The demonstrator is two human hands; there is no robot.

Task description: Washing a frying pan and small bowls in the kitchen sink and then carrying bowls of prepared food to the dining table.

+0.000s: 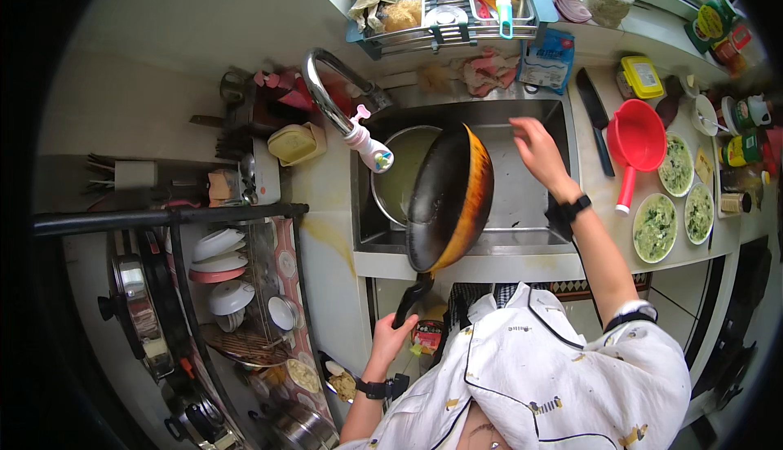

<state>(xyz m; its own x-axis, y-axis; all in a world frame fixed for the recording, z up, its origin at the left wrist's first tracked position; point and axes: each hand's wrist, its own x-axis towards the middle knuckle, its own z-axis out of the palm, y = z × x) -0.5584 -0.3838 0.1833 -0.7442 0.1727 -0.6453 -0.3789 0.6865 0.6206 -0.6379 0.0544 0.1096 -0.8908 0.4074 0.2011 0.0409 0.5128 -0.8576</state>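
My left hand (389, 341) grips the black handle of a wok (451, 205). The wok is tilted on its side over the sink, dark inside with a scorched orange-brown outer wall. Beneath it, partly hidden, a round metal basin (391, 171) of cloudy greenish liquid sits in the left part of the stainless steel sink (520, 217). My right hand (539, 151) is over the right part of the sink, apart from the wok, fingers loosely bent with nothing in them. A chrome faucet (324, 89) with a pink and white spout attachment (367, 147) arches over the basin, close to the wok.
Right of the sink lie a black-bladed knife (596, 113), a red ladle (637, 135) and bowls of greenish food (654, 228). A blue bag (546, 61) and a crumpled cloth (489, 73) are behind the sink. Left stands a dish rack with white bowls (231, 297).
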